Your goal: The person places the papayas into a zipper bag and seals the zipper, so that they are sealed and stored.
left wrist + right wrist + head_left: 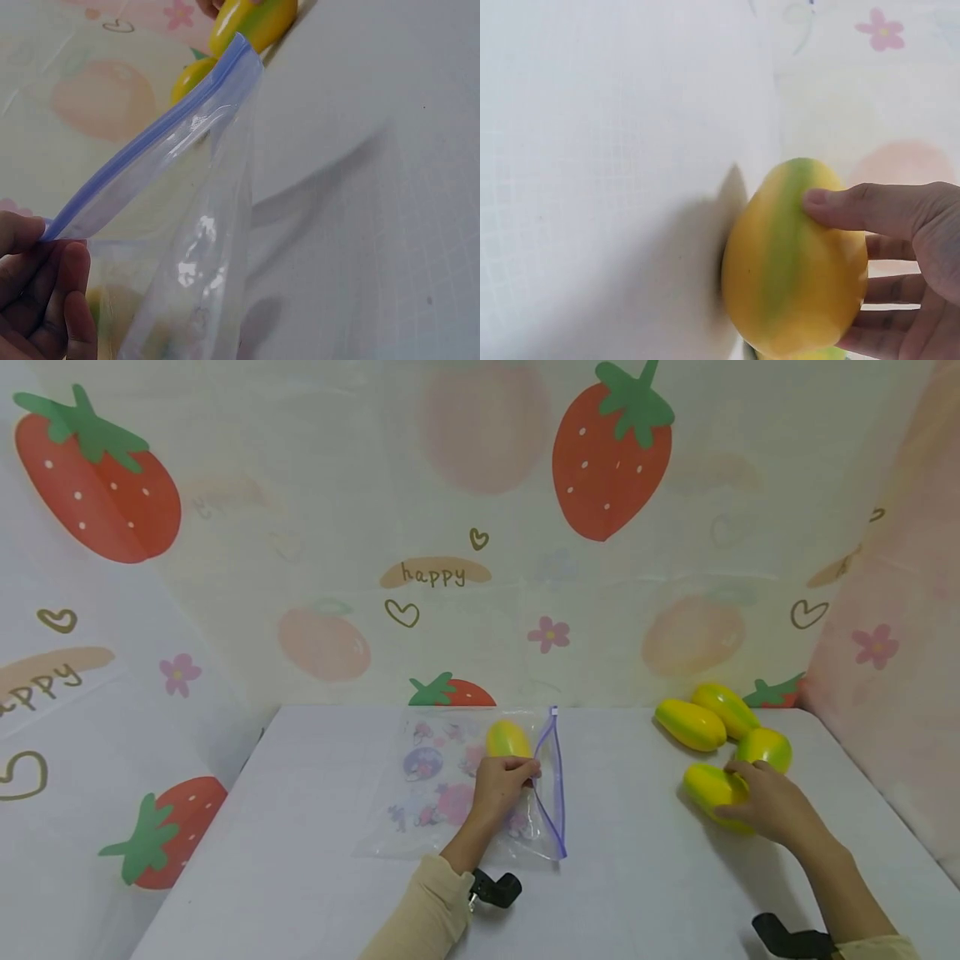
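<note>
My left hand [498,789] pinches the purple zip edge [142,146] of a clear printed zip bag [435,777], holding its mouth partly raised. Inside the bag lies a yellow-green papaya [507,738], its lower part hidden behind the left hand. At the right of the table, my right hand [772,802] grips another papaya [795,259], thumb on one side and fingers round the other. That papaya looks tilted in the right wrist view; whether it touches the table I cannot tell.
Just beyond the right hand lie three more papayas, one at the left [690,725], one at the back [725,710] and one nearest the hand [765,748]. A strawberry-print cloth [600,610] hangs behind the white table [300,827].
</note>
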A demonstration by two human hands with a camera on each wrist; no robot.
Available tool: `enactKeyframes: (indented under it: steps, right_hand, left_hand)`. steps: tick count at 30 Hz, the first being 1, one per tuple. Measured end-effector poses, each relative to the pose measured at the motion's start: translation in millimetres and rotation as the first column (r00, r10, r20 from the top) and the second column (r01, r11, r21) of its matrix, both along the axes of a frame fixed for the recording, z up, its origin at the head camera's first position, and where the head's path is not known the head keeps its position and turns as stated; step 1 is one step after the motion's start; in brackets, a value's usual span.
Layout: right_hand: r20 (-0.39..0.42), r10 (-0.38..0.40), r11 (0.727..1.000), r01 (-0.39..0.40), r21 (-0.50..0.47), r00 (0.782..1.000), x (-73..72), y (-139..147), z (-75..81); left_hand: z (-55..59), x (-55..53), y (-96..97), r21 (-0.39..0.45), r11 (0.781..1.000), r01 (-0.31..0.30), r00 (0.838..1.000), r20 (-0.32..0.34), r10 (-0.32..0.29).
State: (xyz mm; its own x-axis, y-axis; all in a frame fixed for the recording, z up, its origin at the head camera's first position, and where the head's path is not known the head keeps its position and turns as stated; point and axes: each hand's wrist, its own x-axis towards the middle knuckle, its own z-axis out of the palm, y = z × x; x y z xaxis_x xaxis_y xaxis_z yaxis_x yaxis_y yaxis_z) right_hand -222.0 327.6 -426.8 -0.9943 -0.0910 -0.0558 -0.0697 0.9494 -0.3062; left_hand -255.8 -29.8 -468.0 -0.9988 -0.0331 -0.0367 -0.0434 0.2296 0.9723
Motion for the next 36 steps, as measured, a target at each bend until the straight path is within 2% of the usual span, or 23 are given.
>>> enactKeyframes:
  steps: [13,21,28,36]
  right_hand:
    - [-0.017,0.031,0.988,-0.033,-0.149,0.999,-0.6,-13,0.6]
    - [-0.051,0.066,0.974,-0.075,-0.213,0.997,-5.6,-22,-2.0]
    - [-0.072,0.072,0.959,-0.088,-0.27,0.995,-10.2,-33,-5.7]
    - [-0.026,0.055,0.948,-0.06,-0.312,0.998,-17.8,-45,-2.9]
  left_hand:
    - [0.7,0.6,2.4,0.01,1.0,-0.004,1.0,-0.004,0.004]
    - [2.6,2.3,1.9,0.019,1.0,-0.004,1.0,-0.027,0.004]
    - [2.2,2.8,2.5,0.021,1.0,-0.013,1.0,-0.019,0.014]
    - [3.6,3.5,2.8,0.015,1.0,-0.011,1.0,-0.018,0.011]
